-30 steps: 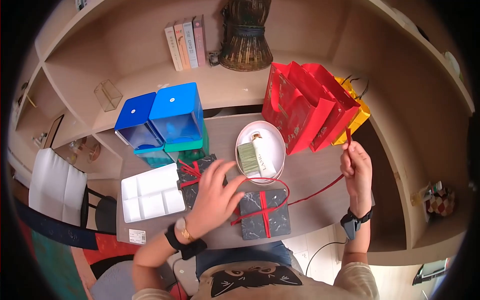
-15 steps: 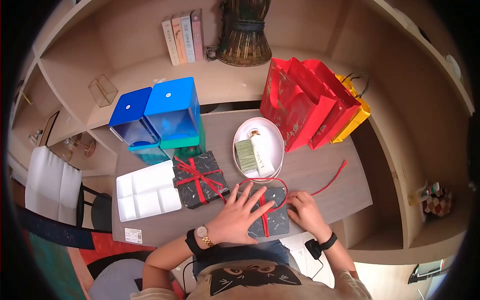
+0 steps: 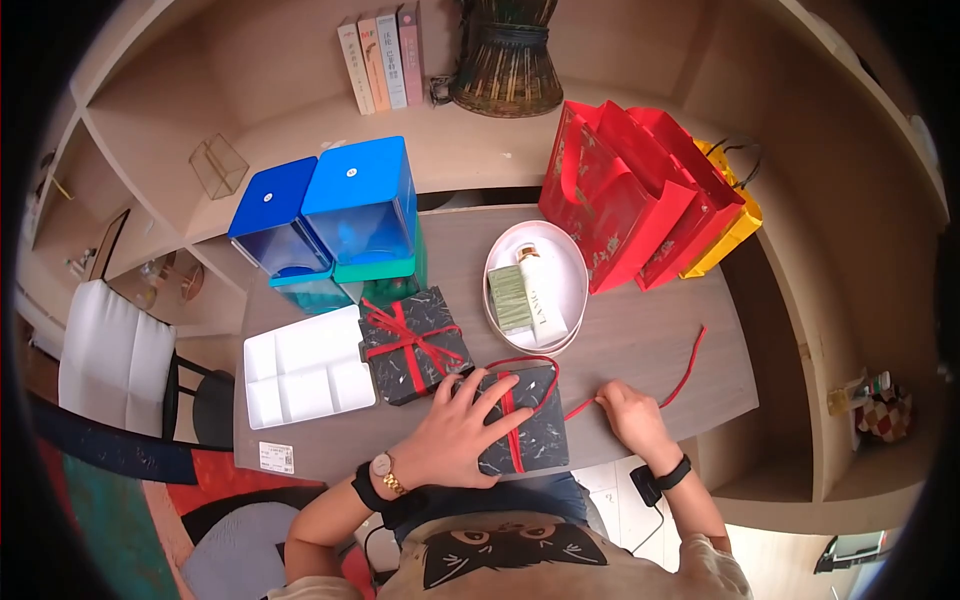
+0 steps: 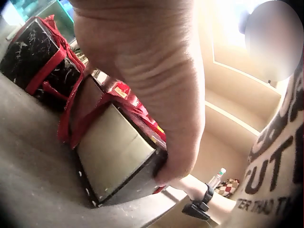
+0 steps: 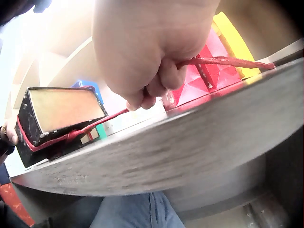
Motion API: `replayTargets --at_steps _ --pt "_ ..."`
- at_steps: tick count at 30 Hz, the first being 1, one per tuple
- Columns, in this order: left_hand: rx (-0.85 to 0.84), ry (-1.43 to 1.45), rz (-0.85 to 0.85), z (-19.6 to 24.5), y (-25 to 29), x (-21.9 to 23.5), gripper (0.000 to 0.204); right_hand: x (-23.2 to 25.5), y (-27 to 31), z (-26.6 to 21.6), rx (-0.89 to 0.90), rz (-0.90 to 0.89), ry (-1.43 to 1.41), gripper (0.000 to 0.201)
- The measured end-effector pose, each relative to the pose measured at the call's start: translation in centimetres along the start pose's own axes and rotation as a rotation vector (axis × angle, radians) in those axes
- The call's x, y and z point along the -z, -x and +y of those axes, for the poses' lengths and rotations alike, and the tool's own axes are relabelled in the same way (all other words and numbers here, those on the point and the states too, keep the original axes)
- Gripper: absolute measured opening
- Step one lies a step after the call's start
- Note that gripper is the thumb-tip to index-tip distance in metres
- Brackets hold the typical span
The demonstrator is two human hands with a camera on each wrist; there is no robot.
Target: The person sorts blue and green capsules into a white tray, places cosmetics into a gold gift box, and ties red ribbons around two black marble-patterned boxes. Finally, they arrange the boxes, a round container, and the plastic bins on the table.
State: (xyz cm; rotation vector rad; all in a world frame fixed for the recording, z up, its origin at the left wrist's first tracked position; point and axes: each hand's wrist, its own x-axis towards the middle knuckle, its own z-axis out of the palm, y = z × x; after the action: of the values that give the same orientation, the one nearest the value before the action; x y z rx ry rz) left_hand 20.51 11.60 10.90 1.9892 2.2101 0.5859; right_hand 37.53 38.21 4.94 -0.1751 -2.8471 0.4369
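A black marbled gift box (image 3: 543,432) sits near the table's front edge, with a red ribbon (image 3: 514,440) crossing its top and curving in a loop at its far side. My left hand (image 3: 449,436) rests on the box's left part with fingers spread and the thumb at its near edge; the left wrist view shows this hand (image 4: 156,71) arched over the box. To the right, my right hand (image 3: 636,424) pinches the ribbon, whose loose end (image 3: 690,368) trails over the table. In the right wrist view the ribbon (image 5: 110,118) runs taut from box to fingers.
Left of the box are a second ribbon-tied black box (image 3: 423,322) and a white divided tray (image 3: 300,350). Behind stand blue-lidded containers (image 3: 350,185), an oval box (image 3: 574,285) holding a tube and a green block, and red gift bags (image 3: 625,215). A paper label (image 3: 277,458) lies front left.
My right hand came down from its raised spot at the right, took the ribbon nearer the box, then drew right along with it. My left hand lowered onto the box.
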Motion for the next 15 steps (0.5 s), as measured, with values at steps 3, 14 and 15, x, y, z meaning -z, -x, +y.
replayTargets --at_steps 3,14,15 --pt "0.007 0.050 0.025 0.2 0.1 0.1 0.087 0.5 0.3 0.6 -0.026 0.005 0.025 0.012" --pt "0.107 0.172 0.143 0.1 1.1 -1.2 0.086 2.9 -1.1 0.2 0.056 0.076 -0.020 0.012" --pt "0.124 0.169 0.159 0.3 1.3 -1.4 0.086 2.9 -0.8 0.0 -0.005 0.051 -0.041 0.022"
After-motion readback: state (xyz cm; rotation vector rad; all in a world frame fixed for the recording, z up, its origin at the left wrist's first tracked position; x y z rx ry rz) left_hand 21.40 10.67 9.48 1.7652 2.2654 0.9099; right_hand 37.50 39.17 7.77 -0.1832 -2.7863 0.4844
